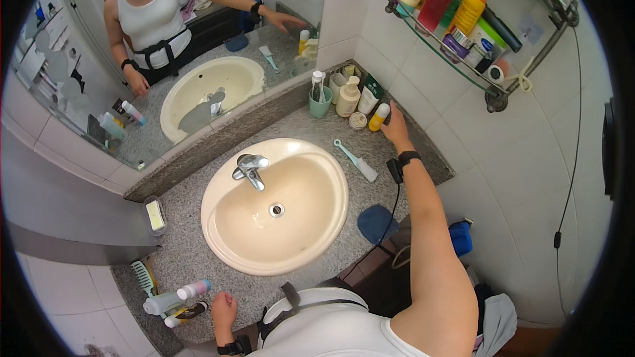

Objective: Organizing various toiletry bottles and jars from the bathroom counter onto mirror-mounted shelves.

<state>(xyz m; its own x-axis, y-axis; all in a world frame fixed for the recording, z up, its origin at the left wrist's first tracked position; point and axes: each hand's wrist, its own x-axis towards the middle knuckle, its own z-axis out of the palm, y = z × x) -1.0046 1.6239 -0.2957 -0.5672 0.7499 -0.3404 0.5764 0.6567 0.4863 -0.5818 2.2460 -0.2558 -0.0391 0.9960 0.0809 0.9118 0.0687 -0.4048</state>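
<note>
My right hand (395, 128) reaches to the counter's back right corner, its fingers apart beside a small yellow bottle with a white cap (379, 117). Whether the fingertips touch the bottle is unclear. A small round jar (357, 121), a cream pump bottle (348, 97), a white and dark green tube (370, 95) and a mint cup (320, 102) holding a slim bottle and a toothbrush stand close by. My left hand (224, 310) is loosely curled at the counter's front edge, nothing visible in it. Near it lie a pink and white bottle (194, 289) and a dark-labelled bottle (186, 314).
A cream basin (278, 253) with a chrome faucet (250, 168) fills the middle of the granite counter. A brush (356, 160) and a dark blue cloth (378, 224) lie right of it. At left are a soap dish (156, 215) and comb (143, 277). A glass shelf (446, 52) overhangs the right.
</note>
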